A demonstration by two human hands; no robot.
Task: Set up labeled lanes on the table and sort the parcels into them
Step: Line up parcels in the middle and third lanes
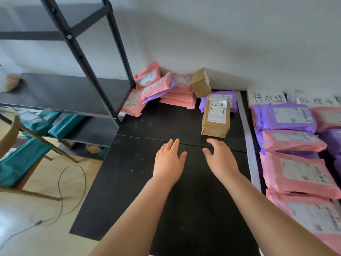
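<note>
Both my hands hover empty over the black table (pixel 140 182), fingers spread: my left hand (pixel 169 159) and my right hand (pixel 220 157). Just beyond my right hand lies a brown paper parcel (pixel 215 120) with a small handwritten label (pixel 219 104) on its far end, resting against a purple parcel (pixel 221 97). At the back, pink and purple parcels (pixel 166 89) are heaped with a small brown box (pixel 200 82). On the right, two white handwritten paper labels (pixel 266 97) (pixel 317 101) head lanes of pink and purple parcels (pixel 287 117) (pixel 299 172).
A grey strip (pixel 249 141) runs along the table between the middle and the right lanes. A black metal shelf rack (pixel 86 60) stands at left with teal packages (pixel 62 124) below it. A wooden chair (pixel 13 137) and a cable (pixel 73 182) are on the floor at left.
</note>
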